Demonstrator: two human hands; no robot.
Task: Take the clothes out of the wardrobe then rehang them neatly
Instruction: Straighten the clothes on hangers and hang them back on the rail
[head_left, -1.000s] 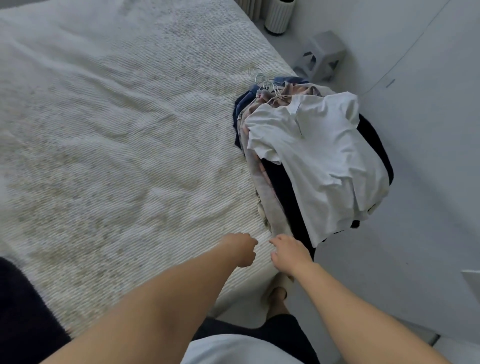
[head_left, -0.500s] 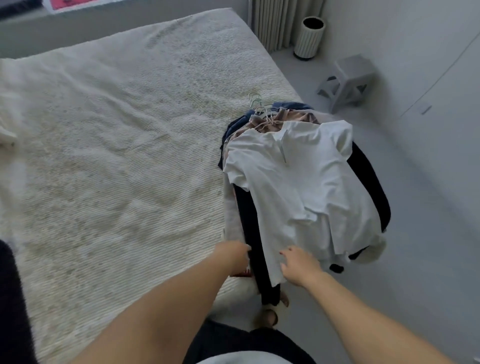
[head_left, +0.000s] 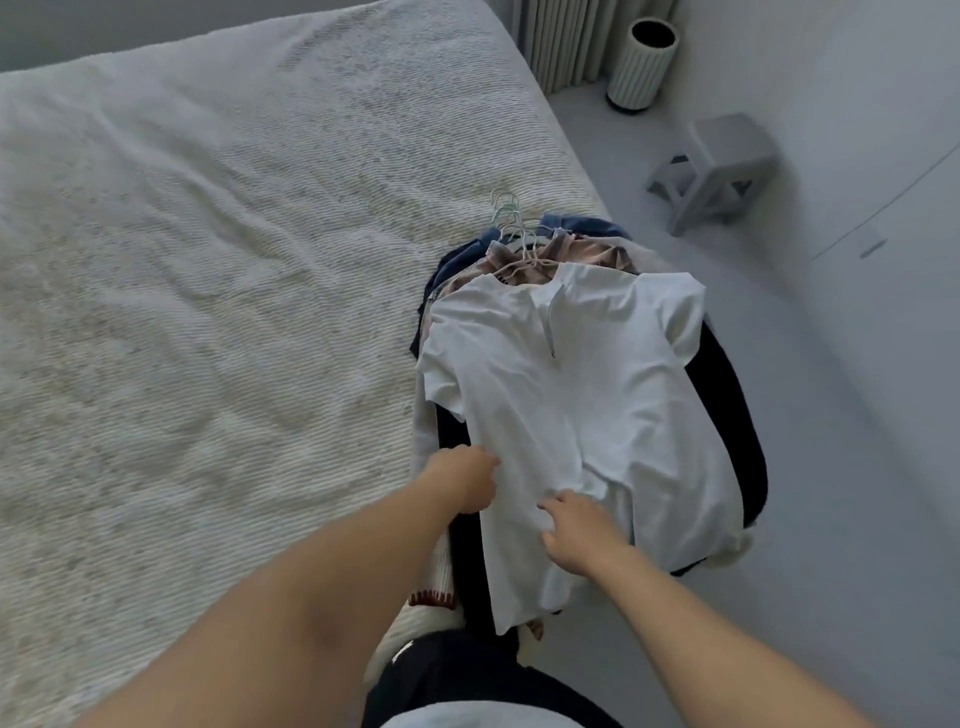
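Observation:
A pile of clothes on hangers lies on the right edge of the bed (head_left: 208, 312), partly draped over the side. On top is a white short-sleeved shirt (head_left: 571, 415); under it are black garments (head_left: 727, 415), a pinkish one (head_left: 587, 257) and a blue one (head_left: 582, 226). Thin wire hangers (head_left: 511, 218) stick out at the pile's far end. My left hand (head_left: 462, 480) grips the shirt's left edge with curled fingers. My right hand (head_left: 576, 530) lies on the shirt's lower part, fingers spread and lightly bent.
A grey step stool (head_left: 722, 166) stands on the floor to the right of the bed. A white ribbed bin (head_left: 641, 62) stands by the radiator at the back. White wardrobe doors (head_left: 893, 156) fill the right side. Grey floor runs between bed and wardrobe.
Both hands moved forward from the pile's near end onto the white shirt. The view shifted closer over the pile.

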